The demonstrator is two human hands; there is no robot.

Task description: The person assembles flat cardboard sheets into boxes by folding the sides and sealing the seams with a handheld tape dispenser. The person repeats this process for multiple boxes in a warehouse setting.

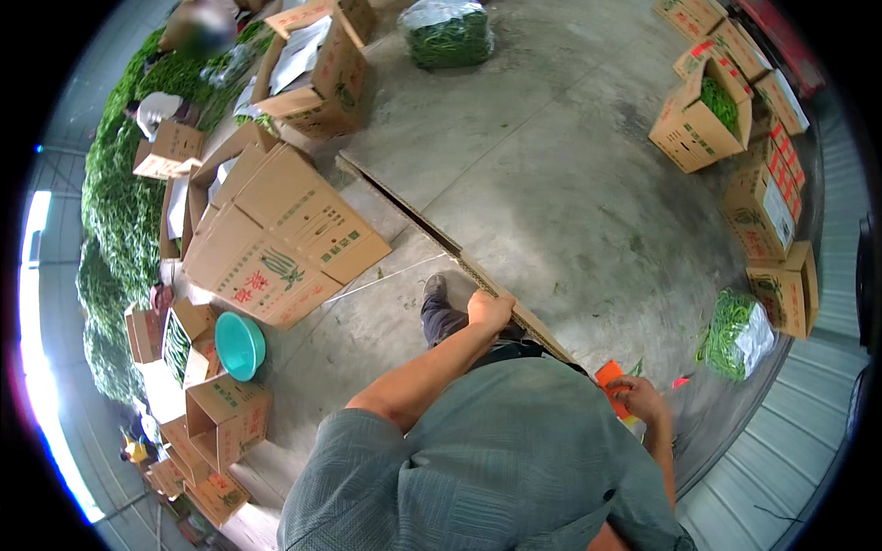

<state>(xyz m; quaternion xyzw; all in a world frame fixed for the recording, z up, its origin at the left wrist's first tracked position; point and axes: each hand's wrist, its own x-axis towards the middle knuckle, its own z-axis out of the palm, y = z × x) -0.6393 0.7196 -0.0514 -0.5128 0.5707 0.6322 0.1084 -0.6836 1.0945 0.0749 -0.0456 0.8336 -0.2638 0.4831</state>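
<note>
My left hand (pixel 490 310) is closed around the upper edge of a flattened cardboard box (pixel 404 207), which stands on edge in front of me and is seen almost edge-on. The box runs from the far left to my waist. On my right side, my right hand (pixel 640 399) has its fingers bent around a bright orange flat-sided thing (pixel 609 375) with a yellow bit below; its exact kind does not show. Just left of the held box, a large printed carton sheet (pixel 285 234) leans against other cartons.
Open cartons (pixel 317 83) and a teal basin (pixel 240 346) line the left, before a long heap of green vegetables (pixel 119 230) where people work. A bagged green bundle (pixel 447 37) sits far ahead. At right are filled cartons (pixel 703 115) and another bundle (pixel 735 335).
</note>
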